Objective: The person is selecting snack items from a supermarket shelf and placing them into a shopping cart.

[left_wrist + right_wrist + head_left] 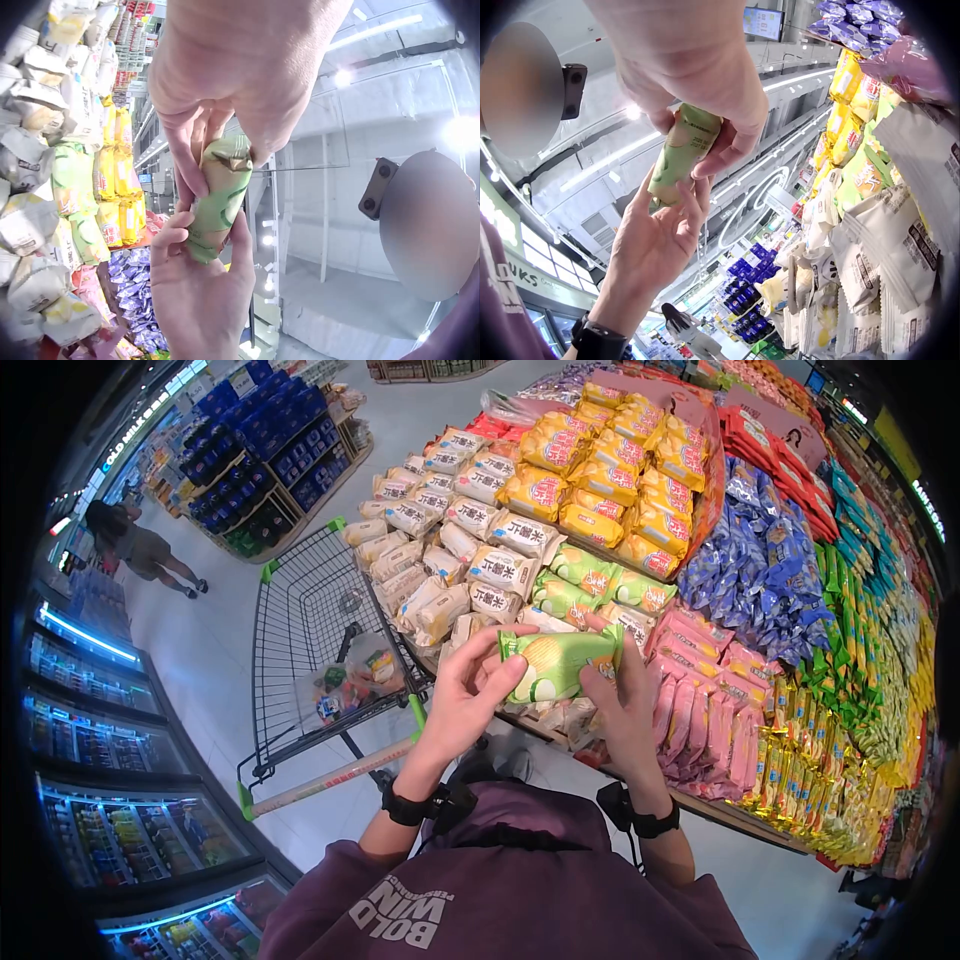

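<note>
A green snack packet (pixel 553 660) with pale round slices printed on its front is held up before the chest, over the near edge of the display. My left hand (pixel 468 685) grips its left end, thumb on the front. On the opposite end, my right hand (pixel 626 710) pinches the packet with the thumb across the front and fingers behind. In the right wrist view small dark print shows on the green packet (pixel 682 154). Similar green packets (pixel 580 575) lie just beyond, among white packets (pixel 500 568) on the display.
A shopping cart (pixel 300 620) with bagged goods (pixel 370 665) stands at the left, against the display. Yellow packets (pixel 535 490), blue packets (pixel 765 560) and pink packets (pixel 700 730) fill the right. Lit fridges (pixel 130 830) line the left; a person (pixel 145 545) stands farther off.
</note>
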{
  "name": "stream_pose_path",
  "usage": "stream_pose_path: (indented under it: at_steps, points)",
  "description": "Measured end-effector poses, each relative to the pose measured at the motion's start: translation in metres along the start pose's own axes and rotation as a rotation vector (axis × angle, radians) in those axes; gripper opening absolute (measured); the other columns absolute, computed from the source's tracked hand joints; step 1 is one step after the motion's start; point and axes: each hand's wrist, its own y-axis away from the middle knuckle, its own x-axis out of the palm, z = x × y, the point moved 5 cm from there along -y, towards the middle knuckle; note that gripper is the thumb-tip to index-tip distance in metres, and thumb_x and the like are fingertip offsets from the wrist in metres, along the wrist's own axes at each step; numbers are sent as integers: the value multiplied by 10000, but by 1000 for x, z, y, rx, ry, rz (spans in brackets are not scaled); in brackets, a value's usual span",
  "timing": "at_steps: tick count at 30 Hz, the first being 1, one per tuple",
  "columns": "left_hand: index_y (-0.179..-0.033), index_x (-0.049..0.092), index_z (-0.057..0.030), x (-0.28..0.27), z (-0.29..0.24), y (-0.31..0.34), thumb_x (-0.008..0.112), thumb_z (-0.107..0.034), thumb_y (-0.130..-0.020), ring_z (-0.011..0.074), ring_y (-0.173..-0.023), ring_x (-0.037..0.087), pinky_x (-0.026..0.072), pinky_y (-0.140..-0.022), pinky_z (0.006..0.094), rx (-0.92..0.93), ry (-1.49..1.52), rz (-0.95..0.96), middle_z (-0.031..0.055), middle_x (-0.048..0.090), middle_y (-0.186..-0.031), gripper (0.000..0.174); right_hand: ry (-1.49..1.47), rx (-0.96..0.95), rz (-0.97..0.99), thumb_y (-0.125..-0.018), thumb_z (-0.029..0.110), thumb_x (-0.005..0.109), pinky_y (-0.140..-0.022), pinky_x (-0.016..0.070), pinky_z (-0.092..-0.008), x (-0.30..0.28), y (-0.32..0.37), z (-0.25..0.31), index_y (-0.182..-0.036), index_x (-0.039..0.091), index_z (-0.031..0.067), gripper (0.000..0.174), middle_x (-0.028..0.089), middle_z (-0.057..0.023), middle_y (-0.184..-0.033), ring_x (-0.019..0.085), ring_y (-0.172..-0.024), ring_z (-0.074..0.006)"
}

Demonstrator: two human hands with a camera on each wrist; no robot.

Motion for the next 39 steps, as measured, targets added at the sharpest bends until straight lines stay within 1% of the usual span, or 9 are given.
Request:
stream_pose_path:
  at_steps: [5, 14, 20, 24, 27, 30, 33, 36, 39]
  points:
    - [-1309, 495, 48, 3, -1, 5, 541, -82, -976, 117, -1101, 567, 454, -907, 239, 58, 2, 30, 86, 609, -1192, 361, -14, 58, 12, -1021, 203, 471, -869, 470, -252, -10, -3, 3, -1352, 481, -29, 404, 603, -75, -1143, 566, -1022, -109]
    - [-1283, 541, 49, -4, 17, 9, 421, -218, -1045, 114, -1019, 594, 451, -921, 262, 54, -178, -141, 105, 654, -1148, 378, 391, -10, -56, -1038, 233, 439, -607, 447, -209, -22, -2, -5, -1246, 581, -8, 349, 639, -20, -760, 555, -698, -28]
    - [-1036, 561, 23, -7, 20, 14, 512, -127, -1004, -27, -582, 358, 248, -480, 177, 249, -180, -465, -39, 612, -699, 161, 359, -126, -234, -1003, 136, 514, -479, 318, -213, -17, -1, 0, -919, 525, 25, 139, 510, 32, -613, 415, -558, -7]
    - [-914, 490, -20, -16, 26, 15, 502, -101, -1005, -20, -584, 374, 268, -491, 178, 231, -199, -460, -33, 587, -700, 122, 382, -168, -272, -997, 142, 529, -466, 268, -221, -22, -2, -4, -893, 502, 43, 147, 464, 50, -593, 367, -539, -1]
    - [-972, 496, -25, -14, 23, 17, 468, -115, -1021, 22, -736, 543, 441, -673, 188, 221, -128, -453, 34, 640, -862, 106, 274, -187, -288, -997, 153, 531, -459, 250, -225, -24, -6, -7, -885, 495, 48, 157, 449, 61, -587, 368, -539, 3]
    - [-932, 485, -36, -2, 19, 13, 495, -106, -1011, -14, -632, 409, 307, -545, 169, 246, 16, -514, -33, 575, -742, 106, 250, -225, -309, -999, 157, 526, -456, 215, -220, -27, -10, -13, -901, 511, 45, 149, 446, 66, -567, 344, -532, 4]
    - [-942, 490, -36, -5, 28, 12, 494, -105, -1010, -10, -666, 419, 327, -574, 172, 235, -2, -512, -35, 558, -757, 97, 260, -63, -314, -990, 171, 547, -460, 316, -209, -35, -10, -17, -1012, 552, 43, 130, 568, 6, -693, 450, -570, -11]
    - [-964, 501, -33, -9, 33, 12, 496, -96, -1006, -8, -703, 421, 337, -593, 177, 239, -7, -518, -35, 536, -788, 75, -374, 52, -294, -971, 174, 574, -532, 456, -215, -15, -5, -13, -1145, 547, 25, 230, 638, -78, -933, 585, -716, -59]
    - [-1001, 502, -31, -3, 36, 11, 501, -94, -1001, -3, -725, 418, 342, -605, 181, 215, -10, -492, -28, 524, -815, 64, -128, 134, -59, -942, 198, 620, -692, 530, -245, -5, -3, -5, -1202, 520, 1, 342, 613, -120, -1103, 631, -887, -117]
